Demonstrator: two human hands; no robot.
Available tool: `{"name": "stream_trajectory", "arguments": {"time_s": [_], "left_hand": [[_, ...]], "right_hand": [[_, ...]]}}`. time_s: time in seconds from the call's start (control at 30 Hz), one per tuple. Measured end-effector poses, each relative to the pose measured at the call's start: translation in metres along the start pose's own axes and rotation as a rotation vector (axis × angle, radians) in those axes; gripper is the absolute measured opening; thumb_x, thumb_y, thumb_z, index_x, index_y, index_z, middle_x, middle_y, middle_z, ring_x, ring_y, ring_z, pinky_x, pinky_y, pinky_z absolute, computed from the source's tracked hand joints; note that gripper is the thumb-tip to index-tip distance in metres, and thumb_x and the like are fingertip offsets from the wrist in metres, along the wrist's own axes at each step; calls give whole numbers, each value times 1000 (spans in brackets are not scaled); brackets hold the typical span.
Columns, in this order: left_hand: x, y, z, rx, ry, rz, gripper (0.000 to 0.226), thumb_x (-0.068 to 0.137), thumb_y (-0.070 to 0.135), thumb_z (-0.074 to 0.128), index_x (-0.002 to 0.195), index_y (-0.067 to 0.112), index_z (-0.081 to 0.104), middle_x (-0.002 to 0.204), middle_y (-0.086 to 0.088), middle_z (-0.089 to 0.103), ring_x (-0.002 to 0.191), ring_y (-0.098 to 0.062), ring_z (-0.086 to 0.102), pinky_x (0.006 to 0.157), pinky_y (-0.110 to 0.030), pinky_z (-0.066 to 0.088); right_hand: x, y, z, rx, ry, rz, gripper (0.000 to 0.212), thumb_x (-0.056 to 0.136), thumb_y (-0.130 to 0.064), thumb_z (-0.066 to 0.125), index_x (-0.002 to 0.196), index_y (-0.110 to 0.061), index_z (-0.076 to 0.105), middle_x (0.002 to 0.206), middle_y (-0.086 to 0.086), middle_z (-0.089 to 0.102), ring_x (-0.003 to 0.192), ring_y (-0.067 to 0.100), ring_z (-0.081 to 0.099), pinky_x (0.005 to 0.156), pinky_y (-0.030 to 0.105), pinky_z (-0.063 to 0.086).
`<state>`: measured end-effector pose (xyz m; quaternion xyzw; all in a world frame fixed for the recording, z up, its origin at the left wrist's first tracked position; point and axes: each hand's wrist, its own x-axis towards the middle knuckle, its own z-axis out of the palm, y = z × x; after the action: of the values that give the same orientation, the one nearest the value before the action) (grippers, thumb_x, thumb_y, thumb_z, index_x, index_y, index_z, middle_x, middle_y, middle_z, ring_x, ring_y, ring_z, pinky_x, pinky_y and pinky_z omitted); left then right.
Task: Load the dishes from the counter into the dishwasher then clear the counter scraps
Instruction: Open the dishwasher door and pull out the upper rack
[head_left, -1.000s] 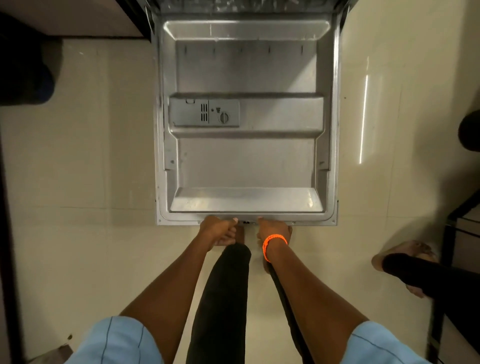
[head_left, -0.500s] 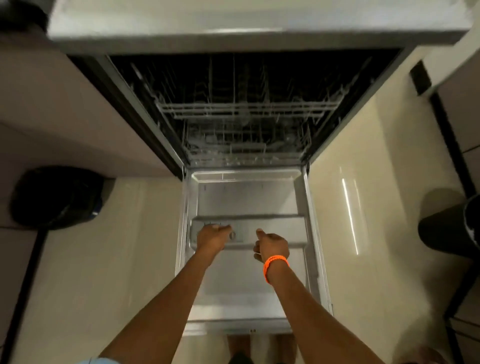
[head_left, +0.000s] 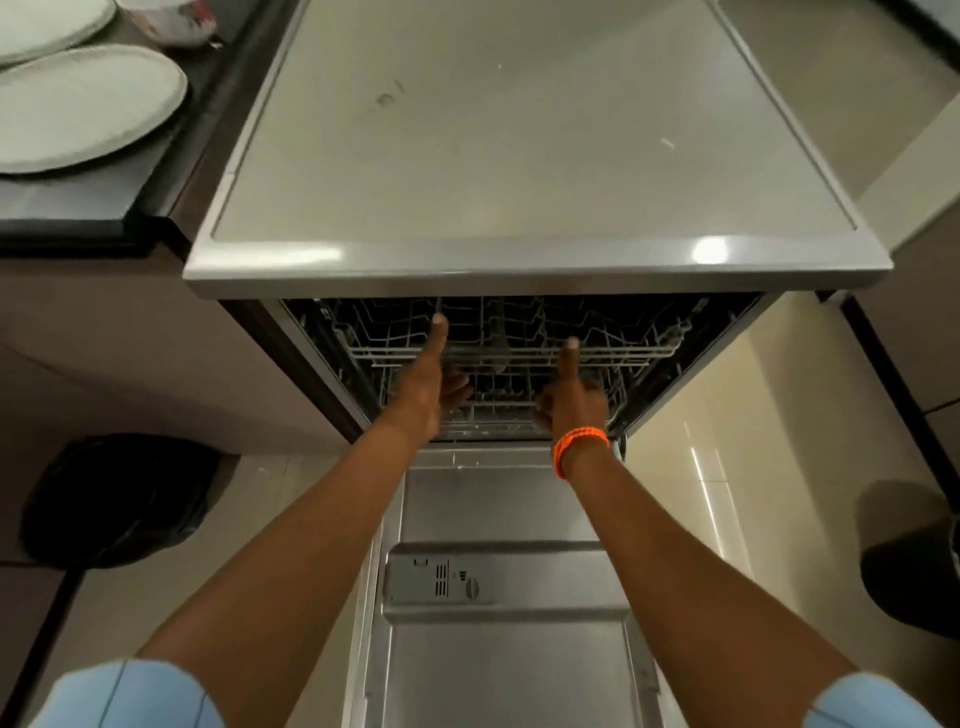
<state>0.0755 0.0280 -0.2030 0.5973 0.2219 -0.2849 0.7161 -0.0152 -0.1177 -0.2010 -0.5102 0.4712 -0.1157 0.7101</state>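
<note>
kitchen floor with dishwasher door (head_left: 498, 675) lowered flat. left hand (head_left: 423, 387) and right hand (head_left: 571, 397) reach the upper rack (head_left: 613, 353), fingers curled beneath its front rail, thumbs raised. plates (head_left: 78, 104) wait on the tabletop (head_left: 67, 200), unloaded; next, probably, draw the rack out level.

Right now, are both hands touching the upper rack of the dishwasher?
Touching. In the head view the left hand and right hand have thumbs laid over the upper rack front rail, fingers curled beneath it.
</note>
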Motion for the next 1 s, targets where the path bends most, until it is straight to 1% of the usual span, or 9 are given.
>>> {"name": "stream_trajectory", "arguments": {"time_s": [0.13, 0.2, 0.27, 0.37, 0.43, 0.57, 0.67, 0.83, 1.0], "left_hand": [[16, 18, 22, 112, 149, -86, 63, 83, 65, 71, 123, 16, 61, 118, -10, 60, 103, -29, 64, 74, -39, 63], [19, 18, 23, 151, 140, -140, 52, 90, 47, 72, 132, 19, 57, 133, -9, 52, 117, -34, 57, 82, -43, 62], [24, 11, 21, 109, 121, -160, 44, 92, 38, 71, 131, 20, 58, 135, -10, 49, 119, -34, 54, 81, -44, 62], [30, -1, 22, 20, 152, -121, 30, 93, 30, 71, 118, 15, 63, 131, -14, 57, 112, -33, 61, 69, -40, 64], [28, -10, 26, -53, 178, -113, 18, 95, 23, 69, 106, 10, 63, 124, -18, 63, 105, -32, 66, 59, -37, 62], [14, -39, 29, -176, 224, -72, 29, 99, 16, 61, 123, 0, 61, 118, -23, 68, 86, -31, 70, 47, -33, 59], [-2, -61, 16, -147, 217, -37, 24, 99, 12, 59, 115, -4, 65, 111, -25, 71, 76, -27, 71, 58, -35, 62], [-39, -84, -4, -104, 248, -111, 9, 101, 8, 57, 95, 3, 63, 96, -17, 70, 80, -29, 72, 88, -47, 61], [-78, -114, -16, -120, 305, -163, 9, 102, 10, 57, 95, 4, 58, 93, -19, 68, 81, -31, 71, 88, -48, 61]], "right_hand": [[28, -32, 15, 34, -12, 128, 52, 89, -54, 66, 102, -4, 57, 75, 15, 58, 65, 27, 60, 53, 39, 58], [41, -39, 16, -36, -55, 221, 39, 96, -36, 62, 119, -6, 55, 98, 17, 60, 68, 27, 60, 63, 45, 59], [53, -38, 14, -96, -119, 276, 36, 100, -28, 56, 131, -10, 51, 102, 15, 56, 69, 28, 56, 66, 48, 54], [70, -28, 10, -137, -166, 313, 38, 99, -38, 53, 129, -14, 54, 90, 15, 57, 68, 30, 59, 53, 40, 48], [76, -19, 2, -146, -137, 313, 40, 96, -41, 57, 125, -14, 58, 96, 17, 60, 69, 30, 61, 47, 37, 51], [61, -5, -21, -157, -141, 372, 26, 92, -35, 60, 106, -13, 61, 99, 21, 59, 71, 30, 59, 44, 34, 52], [41, 9, -36, -176, -173, 453, 35, 90, -36, 61, 115, -12, 59, 99, 19, 57, 78, 32, 59, 55, 38, 51], [2, 28, -57, -124, -146, 488, 46, 96, -44, 55, 120, -6, 57, 107, 20, 60, 93, 35, 64, 66, 44, 55], [-38, 49, -84, -111, -80, 486, 35, 98, -34, 53, 116, -4, 60, 103, 21, 65, 89, 37, 67, 72, 47, 60]]}}
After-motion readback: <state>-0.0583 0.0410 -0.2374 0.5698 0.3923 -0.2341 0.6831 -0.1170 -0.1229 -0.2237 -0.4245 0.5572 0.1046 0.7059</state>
